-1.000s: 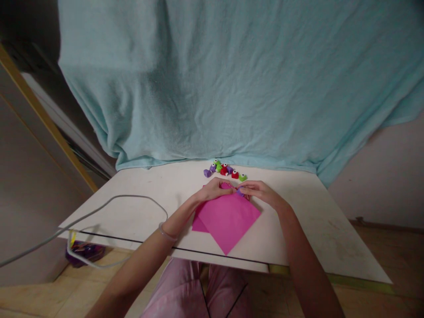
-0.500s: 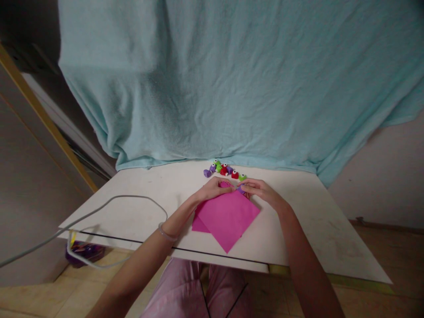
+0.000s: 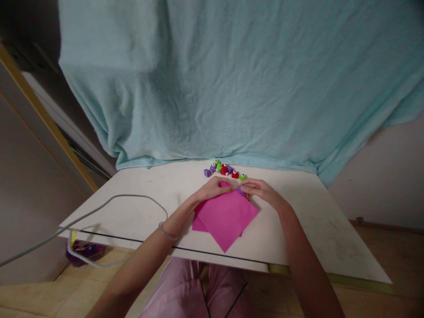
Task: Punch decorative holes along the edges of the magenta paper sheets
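- Head view: a square sheet of bright pink paper point(image 3: 226, 217) is seen lying on the white desk point(image 3: 132, 212), turned so that one corner points toward the person, with a second pink sheet point(image 3: 198, 224) showing from under its left edge.
- Head view: the left hand point(image 3: 213, 188) and the right hand point(image 3: 260, 190) are brought together at the far corner of the top sheet; the fingertips of both are curled onto the paper, pinching or pressing it there. Whether anything else is held cannot be told; a small purple bit point(image 3: 240, 190) shows between the fingertips.
- Head view: a row of small red, green and purple figures with white eyes point(image 3: 225, 169) stands just beyond the hands, apart from them, at the foot of a pale blue cloth point(image 3: 232, 88) hung behind the desk.
- Head view: a grey cable point(image 3: 109, 203) is draped over the desk's left part, well apart from the paper.
- Judgement: an early fold at the far corner appears to be in hand. The next move would call for the edges to be kept aligned and the crease pressed flat, with the lower sheet not dragged along.
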Available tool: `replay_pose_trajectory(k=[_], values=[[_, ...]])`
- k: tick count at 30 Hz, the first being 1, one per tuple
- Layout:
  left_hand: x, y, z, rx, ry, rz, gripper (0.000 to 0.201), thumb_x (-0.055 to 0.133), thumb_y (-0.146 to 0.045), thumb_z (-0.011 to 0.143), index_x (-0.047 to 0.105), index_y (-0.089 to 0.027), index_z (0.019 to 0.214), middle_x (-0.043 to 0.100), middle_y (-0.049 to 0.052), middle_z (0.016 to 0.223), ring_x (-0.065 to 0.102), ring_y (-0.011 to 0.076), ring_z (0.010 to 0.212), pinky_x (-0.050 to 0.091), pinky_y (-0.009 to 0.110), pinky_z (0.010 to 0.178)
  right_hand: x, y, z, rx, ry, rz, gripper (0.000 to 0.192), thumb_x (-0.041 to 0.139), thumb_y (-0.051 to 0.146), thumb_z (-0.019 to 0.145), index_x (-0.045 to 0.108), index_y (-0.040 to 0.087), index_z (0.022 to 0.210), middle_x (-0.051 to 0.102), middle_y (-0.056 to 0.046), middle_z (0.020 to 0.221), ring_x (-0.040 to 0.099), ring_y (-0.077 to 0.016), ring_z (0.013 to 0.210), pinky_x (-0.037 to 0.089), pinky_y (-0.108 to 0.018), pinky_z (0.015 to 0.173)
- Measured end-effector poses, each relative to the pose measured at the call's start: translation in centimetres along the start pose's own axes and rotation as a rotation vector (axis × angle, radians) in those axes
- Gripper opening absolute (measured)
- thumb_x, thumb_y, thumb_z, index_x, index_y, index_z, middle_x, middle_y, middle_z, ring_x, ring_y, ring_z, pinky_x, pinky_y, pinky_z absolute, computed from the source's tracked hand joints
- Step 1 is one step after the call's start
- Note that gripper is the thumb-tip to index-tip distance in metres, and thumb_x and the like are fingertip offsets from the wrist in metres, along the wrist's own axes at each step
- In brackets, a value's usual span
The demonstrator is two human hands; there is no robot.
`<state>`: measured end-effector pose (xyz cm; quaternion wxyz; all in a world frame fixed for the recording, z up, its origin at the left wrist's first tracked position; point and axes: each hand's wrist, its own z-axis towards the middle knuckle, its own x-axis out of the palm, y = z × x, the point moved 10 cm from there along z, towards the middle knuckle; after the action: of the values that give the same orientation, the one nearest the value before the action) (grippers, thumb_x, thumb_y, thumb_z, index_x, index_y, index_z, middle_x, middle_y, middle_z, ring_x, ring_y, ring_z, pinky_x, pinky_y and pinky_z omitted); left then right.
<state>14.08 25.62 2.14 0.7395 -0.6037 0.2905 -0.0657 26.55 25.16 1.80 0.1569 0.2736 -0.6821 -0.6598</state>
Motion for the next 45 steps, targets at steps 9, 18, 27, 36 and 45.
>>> replay_pose_trajectory(k=[9,18,27,36,45], values=[[-0.5,0.1,0.2,-0.001,-0.029,-0.005,0.033,0.061,-0.043,0.078,0.07,-0.013,0.087,0.069,0.004,0.083,0.06,0.0154,0.075,0.045,0.024,0.07,-0.9,-0.3,0.3,0.0,-0.071,0.024,0.041,0.072,0.048,0.073,0.065,0.016,0.097,0.067,-0.004,0.074,0.06,-0.016,0.062,0.046,-0.028,0.06],[0.7,1.6,-0.5,-0.182,0.083,-0.194,0.044,0.077,-0.044,0.064,0.074,-0.012,0.094,0.072,0.008,0.089,0.061,0.0158,0.074,0.046,0.026,0.069,0.2,-0.5,0.2,0.018,-0.013,-0.006,0.042,0.075,0.047,0.071,0.063,0.017,0.098,0.066,-0.002,0.07,0.059,-0.015,0.061,0.042,-0.025,0.056],[-0.5,1.6,-0.1,-0.11,-0.06,-0.155,0.039,0.075,-0.044,0.066,0.073,-0.01,0.086,0.071,0.008,0.082,0.058,0.0131,0.067,0.042,0.023,0.059,-1.5,1.5,0.0,-0.112,-0.187,-0.007,0.045,0.076,0.044,0.071,0.06,0.019,0.105,0.068,-0.004,0.08,0.063,-0.0197,0.074,0.047,-0.031,0.068],[-1.2,0.5,-0.2,-0.047,-0.123,-0.096,0.037,0.073,-0.045,0.067,0.072,-0.01,0.079,0.068,0.005,0.074,0.054,0.0119,0.063,0.039,0.021,0.054,-0.9,0.2,0.4,-0.051,-0.139,-0.039,0.047,0.074,0.049,0.07,0.059,0.02,0.104,0.069,-0.004,0.08,0.064,-0.0202,0.074,0.045,-0.028,0.063],[-1.2,0.6,-0.2,-0.076,-0.123,-0.082,0.037,0.072,-0.045,0.068,0.073,-0.01,0.08,0.069,0.004,0.073,0.055,0.0117,0.062,0.04,0.022,0.056,-0.6,-0.4,0.7,-0.048,-0.15,-0.045,0.045,0.073,0.051,0.07,0.06,0.019,0.1,0.069,-0.003,0.077,0.064,-0.0194,0.07,0.045,-0.026,0.059]])
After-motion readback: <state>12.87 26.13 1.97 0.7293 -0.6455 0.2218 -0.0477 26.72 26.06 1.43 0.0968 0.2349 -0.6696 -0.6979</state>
